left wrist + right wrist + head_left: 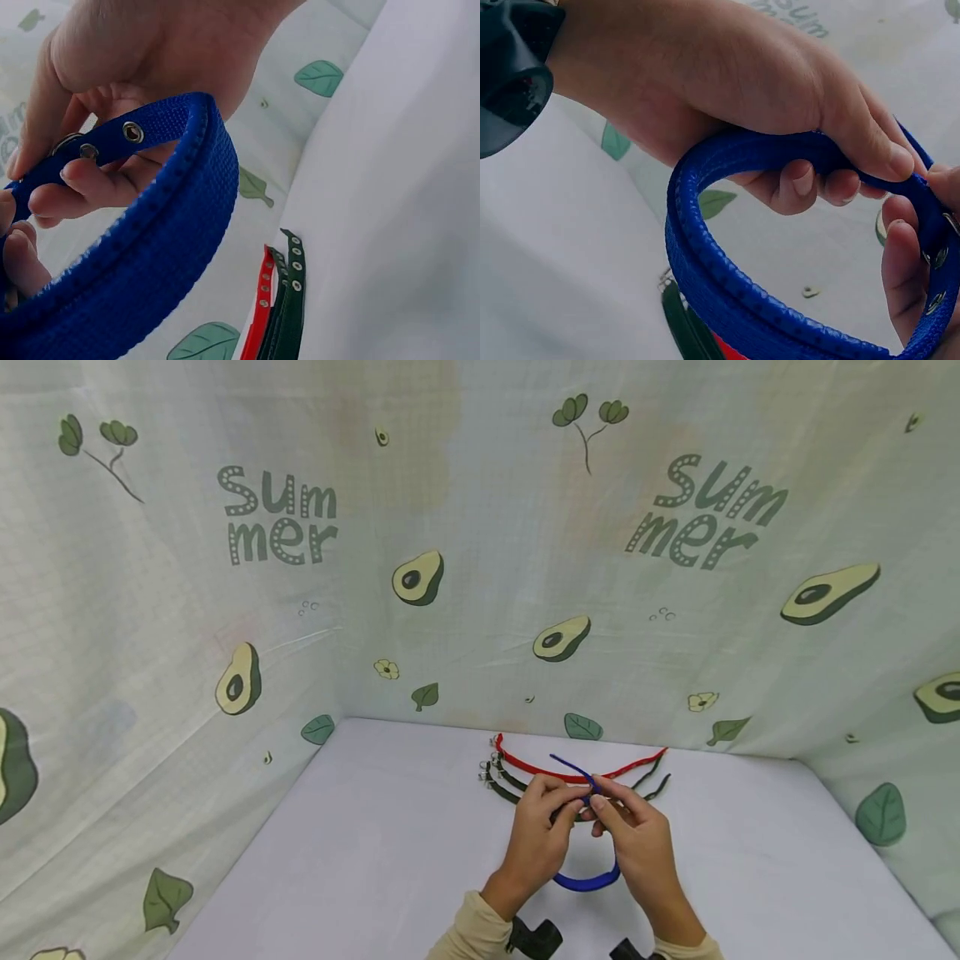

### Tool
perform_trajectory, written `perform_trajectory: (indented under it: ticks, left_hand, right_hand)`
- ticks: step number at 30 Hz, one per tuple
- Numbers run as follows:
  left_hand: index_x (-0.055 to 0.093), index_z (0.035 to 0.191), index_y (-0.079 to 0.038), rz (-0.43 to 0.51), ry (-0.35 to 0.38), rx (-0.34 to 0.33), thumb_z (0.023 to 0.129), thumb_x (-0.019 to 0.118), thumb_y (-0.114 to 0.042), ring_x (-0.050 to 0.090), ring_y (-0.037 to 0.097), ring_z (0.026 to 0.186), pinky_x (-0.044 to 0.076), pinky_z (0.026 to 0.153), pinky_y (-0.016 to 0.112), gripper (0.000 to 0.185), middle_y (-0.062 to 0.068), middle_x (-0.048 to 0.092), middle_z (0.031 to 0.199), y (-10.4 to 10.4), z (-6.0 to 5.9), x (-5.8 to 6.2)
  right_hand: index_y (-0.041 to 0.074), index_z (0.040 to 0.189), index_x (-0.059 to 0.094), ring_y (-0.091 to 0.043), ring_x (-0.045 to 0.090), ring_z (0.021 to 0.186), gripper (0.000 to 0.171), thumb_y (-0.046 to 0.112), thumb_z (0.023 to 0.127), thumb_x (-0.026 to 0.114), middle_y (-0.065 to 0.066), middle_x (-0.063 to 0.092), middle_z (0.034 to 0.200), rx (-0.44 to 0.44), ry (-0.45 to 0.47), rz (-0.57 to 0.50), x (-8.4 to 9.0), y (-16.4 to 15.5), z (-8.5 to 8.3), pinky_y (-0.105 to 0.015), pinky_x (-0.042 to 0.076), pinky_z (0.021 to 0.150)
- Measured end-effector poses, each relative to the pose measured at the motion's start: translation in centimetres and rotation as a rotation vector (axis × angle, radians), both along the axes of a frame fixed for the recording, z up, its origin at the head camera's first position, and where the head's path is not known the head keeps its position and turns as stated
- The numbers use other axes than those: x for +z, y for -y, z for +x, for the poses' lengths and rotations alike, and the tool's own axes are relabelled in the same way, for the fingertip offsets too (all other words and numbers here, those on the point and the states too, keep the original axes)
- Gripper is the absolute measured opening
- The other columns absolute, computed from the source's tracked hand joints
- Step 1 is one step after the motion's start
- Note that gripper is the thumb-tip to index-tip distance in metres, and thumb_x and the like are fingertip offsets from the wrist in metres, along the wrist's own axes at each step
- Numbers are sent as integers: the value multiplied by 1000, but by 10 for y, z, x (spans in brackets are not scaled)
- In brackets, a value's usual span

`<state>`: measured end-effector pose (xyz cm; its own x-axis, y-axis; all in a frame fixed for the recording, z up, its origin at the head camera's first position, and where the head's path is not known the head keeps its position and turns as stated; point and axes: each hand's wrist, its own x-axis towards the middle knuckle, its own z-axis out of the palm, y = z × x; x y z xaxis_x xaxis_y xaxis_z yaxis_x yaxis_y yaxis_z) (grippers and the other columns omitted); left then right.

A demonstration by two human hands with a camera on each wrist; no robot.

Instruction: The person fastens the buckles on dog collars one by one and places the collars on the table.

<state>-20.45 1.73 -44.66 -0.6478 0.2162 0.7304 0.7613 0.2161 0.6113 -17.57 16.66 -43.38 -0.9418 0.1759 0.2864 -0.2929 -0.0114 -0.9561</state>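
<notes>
My left hand (pixel 542 833) pinching blue strap (pixel 587 884) near its eyelets (pixel 133 132); my right hand (pixel 647 850) pinching it just beside, thumb against fingers. Loop (pixel 690 240) curving back below my fingers, free end (pixel 567 763) poking out beyond them. Best, I'm judging: gripping close to metal fitting (pixel 952 223), holding eyelets flat, avoiding twist. Red strap (pixel 525 765) lying past my fingertips.

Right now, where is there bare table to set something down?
Bare table lies between left hand and printed cloth, and between right hand and cloth. Crowded: the middle, with blue strap, red strap and green straps.
</notes>
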Motion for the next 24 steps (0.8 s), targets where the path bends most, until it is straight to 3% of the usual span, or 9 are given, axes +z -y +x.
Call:
perform_trajectory:
  ticks: [6, 11, 17, 24]
  left_hand:
    - [73, 117, -8, 5, 32, 5, 103, 58, -14, 53, 8, 90, 50, 65, 19, 22, 3, 56, 105, -1, 1, 1]
    - [74, 115, -9, 29, 93, -36, 102, 60, -15, 54, 7, 84, 52, 64, 21, 20, 3, 57, 103, 3, 0, 3]
    - [75, 114, -10, 9, 84, -47, 102, 59, -13, 55, 7, 86, 53, 66, 21, 20, 2, 57, 104, 6, -5, 5]
    - [75, 112, -8, -1, 82, -58, 101, 60, -12, 56, 5, 83, 54, 66, 20, 19, 4, 56, 105, 7, -4, 3]
  right_hand:
    - [-1, 122, 68, -21, 66, 68, 26, 8, 97, 67, -22, 70, 90, -37, -58, 47, 1, 1, 2, -28, 55, 61]
    - [7, 122, 70, -23, 68, 73, 26, 9, 96, 68, -13, 71, 101, -51, -107, 177, 2, -1, 5, -29, 55, 60]
    - [14, 128, 67, -18, 70, 80, 34, 9, 95, 70, -6, 69, 105, -29, -144, 310, 4, -5, 7, -32, 58, 63]
    - [11, 124, 67, -17, 69, 77, 32, 4, 93, 71, -5, 68, 101, -19, -181, 368, 2, -7, 6, -28, 57, 63]
